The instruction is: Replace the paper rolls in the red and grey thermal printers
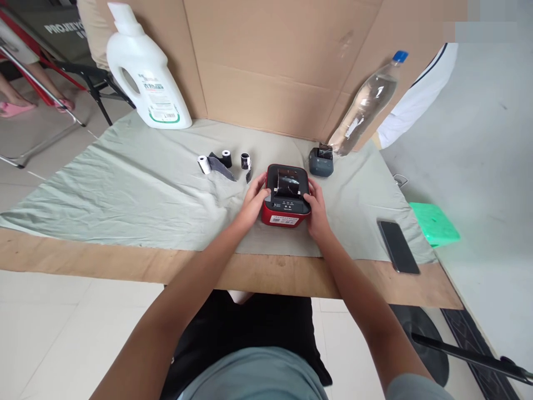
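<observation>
A red and black label printer [287,208] sits on the cloth in front of me, with a strip of glossy black paper [288,182] sticking up from its top. My left hand [254,203] grips its left side, thumb on the top edge. On the opposite side my right hand [316,206] is closed round the printer the same way. Behind and to the right stands a smaller dark grey printer [321,162], also with dark paper at its top. Several small paper rolls lie to the left, among them a white roll [204,164] and a black roll [245,161].
A large white detergent bottle [156,83] stands at the back left. A clear bottle with a blue cap [368,103] leans at the back right by the cardboard [270,66]. A phone [398,246] lies near the front edge, and a green stool [435,223] is beyond the table's right side.
</observation>
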Demonstrator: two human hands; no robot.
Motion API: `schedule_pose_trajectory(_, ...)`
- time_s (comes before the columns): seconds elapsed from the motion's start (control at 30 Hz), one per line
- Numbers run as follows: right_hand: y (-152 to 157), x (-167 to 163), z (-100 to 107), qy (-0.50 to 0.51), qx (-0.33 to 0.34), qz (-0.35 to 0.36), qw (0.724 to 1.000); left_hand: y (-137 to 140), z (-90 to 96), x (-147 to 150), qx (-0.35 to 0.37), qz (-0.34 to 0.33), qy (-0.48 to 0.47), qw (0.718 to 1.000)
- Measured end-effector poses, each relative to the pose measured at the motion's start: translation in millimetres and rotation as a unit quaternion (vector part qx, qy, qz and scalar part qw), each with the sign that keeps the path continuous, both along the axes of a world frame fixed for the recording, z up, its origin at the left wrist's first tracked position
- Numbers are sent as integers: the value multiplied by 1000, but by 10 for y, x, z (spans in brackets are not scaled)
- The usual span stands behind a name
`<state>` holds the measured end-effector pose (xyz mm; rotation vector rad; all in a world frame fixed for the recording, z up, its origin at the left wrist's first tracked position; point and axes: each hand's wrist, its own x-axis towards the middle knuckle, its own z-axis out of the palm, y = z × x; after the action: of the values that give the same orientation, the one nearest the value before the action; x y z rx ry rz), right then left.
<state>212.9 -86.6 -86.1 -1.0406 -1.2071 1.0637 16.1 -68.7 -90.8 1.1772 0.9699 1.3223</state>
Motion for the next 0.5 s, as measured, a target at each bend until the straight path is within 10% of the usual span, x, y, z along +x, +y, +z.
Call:
schedule_pose_trajectory(0.23, -381, 102, -82, -263, 116, 9, 958, -201, 45, 27, -67, -43, 6, 997)
schedule_pose_trajectory(0.5, 773, 388, 79, -310, 113, 20, 944, 796, 289, 299, -33, -18, -36, 999)
